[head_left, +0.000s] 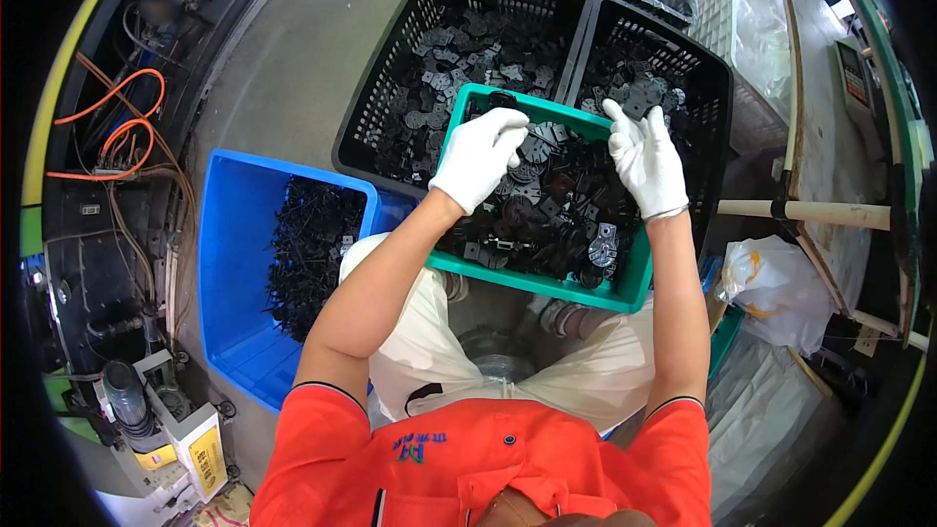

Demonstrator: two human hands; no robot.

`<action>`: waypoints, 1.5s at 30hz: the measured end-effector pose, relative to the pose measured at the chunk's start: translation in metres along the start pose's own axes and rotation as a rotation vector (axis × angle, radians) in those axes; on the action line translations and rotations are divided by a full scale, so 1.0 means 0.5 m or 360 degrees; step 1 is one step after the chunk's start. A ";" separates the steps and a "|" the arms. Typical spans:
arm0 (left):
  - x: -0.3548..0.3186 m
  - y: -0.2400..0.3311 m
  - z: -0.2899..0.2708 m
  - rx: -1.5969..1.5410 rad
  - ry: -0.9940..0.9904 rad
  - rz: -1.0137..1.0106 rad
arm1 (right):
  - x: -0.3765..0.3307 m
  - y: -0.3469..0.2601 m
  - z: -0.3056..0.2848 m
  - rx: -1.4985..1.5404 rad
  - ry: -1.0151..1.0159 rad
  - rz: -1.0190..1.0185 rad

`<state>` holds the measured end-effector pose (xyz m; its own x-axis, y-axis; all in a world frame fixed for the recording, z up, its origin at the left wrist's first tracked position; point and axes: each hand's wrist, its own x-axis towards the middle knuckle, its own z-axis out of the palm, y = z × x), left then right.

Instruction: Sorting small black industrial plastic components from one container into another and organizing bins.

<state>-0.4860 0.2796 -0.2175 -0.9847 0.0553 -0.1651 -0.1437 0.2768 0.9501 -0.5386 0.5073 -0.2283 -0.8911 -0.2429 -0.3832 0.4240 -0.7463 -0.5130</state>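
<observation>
Both my hands wear white gloves above a green crate (547,285) full of mixed dark parts (522,210). My left hand (480,158) is closed over the crate's far left corner, its fingers curled inward. Whatever they grip is hidden. A black rounded part (503,100) shows just beyond its knuckles, and I cannot tell whether the hand touches it. My right hand (646,164) is at the crate's far right side, palm turned up, fingers apart, with no part plainly held. A shiny grey flat part (603,246) lies among the dark pieces nearer me.
Two black perforated baskets (584,34) of flat dark parts stand beyond the crate. A blue bin (232,263) with thin black pieces is at left. Machinery with orange hoses (146,137) lines the far left. A plastic bag (776,288) and a pipe frame (810,213) are at right.
</observation>
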 end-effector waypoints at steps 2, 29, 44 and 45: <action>0.005 -0.038 0.010 0.0699 -0.0005 0.0522 | 0.025 0.006 -0.074 0.0006 -0.0121 0.0055; 0.003 -0.020 0.051 0.0615 0.0243 0.0847 | 0.015 0.026 0.016 -0.1843 -0.0083 -0.0297; 0.127 -0.153 -0.193 -0.1186 0.0358 -0.0429 | 0.376 -0.008 0.016 -0.2710 -0.0331 -0.0112; 0.136 -0.180 -0.194 -0.1251 0.0375 -0.0525 | 0.405 0.009 0.013 -0.2754 -0.0445 -0.0088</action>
<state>-0.5495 0.1652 -0.2885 -0.8634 -0.1342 -0.4863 -0.3645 -0.5005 0.7852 -0.7180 0.4509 -0.3034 -0.8288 -0.4708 -0.3023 -0.1018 0.6582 -0.7459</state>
